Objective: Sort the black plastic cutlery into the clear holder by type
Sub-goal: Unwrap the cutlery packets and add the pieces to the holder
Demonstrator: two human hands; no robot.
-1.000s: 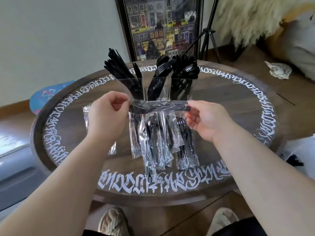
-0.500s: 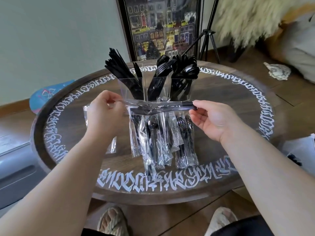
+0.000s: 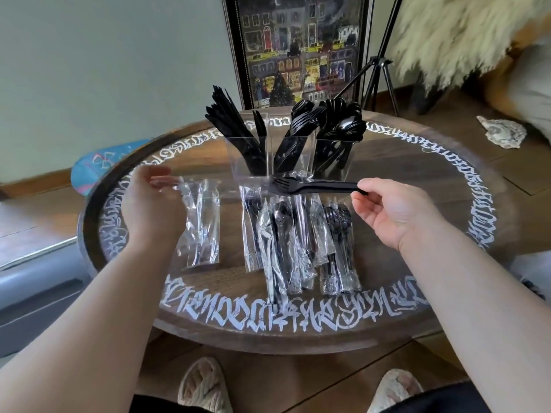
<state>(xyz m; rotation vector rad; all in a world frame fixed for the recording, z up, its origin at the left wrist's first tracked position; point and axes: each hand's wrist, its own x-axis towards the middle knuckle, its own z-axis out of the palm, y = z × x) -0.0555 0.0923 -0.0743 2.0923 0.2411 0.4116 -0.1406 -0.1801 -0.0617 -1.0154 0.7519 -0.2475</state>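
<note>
Left hand (image 3: 150,204): fingertips pinching an empty clear wrapper (image 3: 179,186), blurred, held just above a small stack of emptied sleeves (image 3: 202,225) on the table (image 3: 417,180).

Right of those fingers, on the tabletop: pile of still-wrapped cutlery (image 3: 286,239), packets lying roughly front to back. Beyond that pile: clear holder (image 3: 286,158), three compartments, knives left, forks middle, spoons right, all standing handle-down.

Right hand (image 3: 390,213): thumb and forefinger pinching the handle end of one bare black fork (image 3: 316,186); remaining fingers loosely curled, gripping nothing.

Fork in the air, just in front of the holder and above the wrapped pile. Long axis near horizontal, running left-right. Tines pointing toward the left hand, handle toward the right fingertips.

Step, judged: unwrap done for this piece, deposit not yet done. Next move needs the fork swung upright, handle down, then dropped into the middle compartment with the other forks. Middle slot looks crowded, so entry angle matters. Wrapper likely goes onto the empties stack under the left fingers.
</note>
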